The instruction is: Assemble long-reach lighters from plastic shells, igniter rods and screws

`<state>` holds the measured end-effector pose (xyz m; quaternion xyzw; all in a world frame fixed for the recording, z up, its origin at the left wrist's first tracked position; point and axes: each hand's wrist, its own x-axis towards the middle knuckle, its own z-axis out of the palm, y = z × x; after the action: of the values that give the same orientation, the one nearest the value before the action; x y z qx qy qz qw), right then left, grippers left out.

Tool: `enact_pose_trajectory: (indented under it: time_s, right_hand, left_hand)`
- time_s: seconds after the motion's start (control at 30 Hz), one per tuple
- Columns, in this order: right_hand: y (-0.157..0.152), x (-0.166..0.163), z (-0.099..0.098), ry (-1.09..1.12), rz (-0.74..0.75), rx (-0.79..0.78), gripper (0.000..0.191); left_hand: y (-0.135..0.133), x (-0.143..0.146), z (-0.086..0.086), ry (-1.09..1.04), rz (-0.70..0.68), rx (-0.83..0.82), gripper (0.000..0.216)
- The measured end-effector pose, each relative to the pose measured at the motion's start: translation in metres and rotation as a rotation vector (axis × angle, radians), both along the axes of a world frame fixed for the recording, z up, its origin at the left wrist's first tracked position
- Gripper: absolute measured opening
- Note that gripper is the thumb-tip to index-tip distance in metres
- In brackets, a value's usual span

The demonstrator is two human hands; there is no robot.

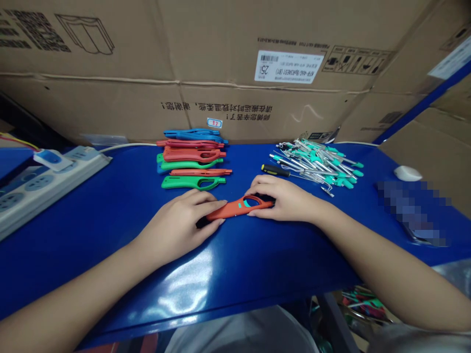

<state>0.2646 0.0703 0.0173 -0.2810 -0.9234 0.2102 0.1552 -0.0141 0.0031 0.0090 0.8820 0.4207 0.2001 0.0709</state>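
An orange lighter body (pixel 230 211), the long-handled utility kind, lies across the middle of the blue table with both hands on it. Teal parts show at its oval trigger opening. My left hand (pixel 184 215) pinches its left end between thumb and fingers. Around the narrower right end, my right hand (pixel 285 198) is closed. Behind my left hand is a stack of red, blue and green lighter casings, with a green casing (pixel 180 183) nearest. Beyond my right hand lies a screwdriver (pixel 275 170) with a black and yellow handle, beside a pile of metal lighter rods with teal parts (pixel 316 159).
Cardboard (pixel 221 59) walls in the table's back. A white power strip (pixel 47 179) with a plug runs along the left. To the right are a small white object (pixel 407 173) and a blurred-out flat item (pixel 414 211). Below the front edge, a container holds coloured parts (pixel 364 301).
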Motion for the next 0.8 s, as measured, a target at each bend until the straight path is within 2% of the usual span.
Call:
enact_pose_trajectory:
  time_s: [0.17,0.4,0.47,0.6,0.8]
  right_hand:
    - [0.000,0.000,-0.002,-0.041,0.016,0.052,0.034]
    - [-0.005,-0.005,0.000,-0.227,0.040,0.269,0.033]
    - [-0.005,-0.005,0.000,-0.219,0.081,0.270,0.030]
    - [-0.008,-0.004,-0.001,-0.163,0.098,0.268,0.039]
    - [-0.010,-0.005,0.003,-0.169,0.065,0.273,0.036]
  left_hand:
    - [0.001,0.000,-0.001,0.042,-0.015,0.025,0.032]
    - [-0.003,0.003,-0.003,0.127,-0.010,0.098,0.034]
    - [-0.002,0.003,-0.003,0.080,-0.016,0.079,0.032]
    - [-0.003,0.002,-0.002,-0.007,-0.033,0.011,0.025]
    - [-0.003,0.000,0.007,0.035,-0.024,0.047,0.021]
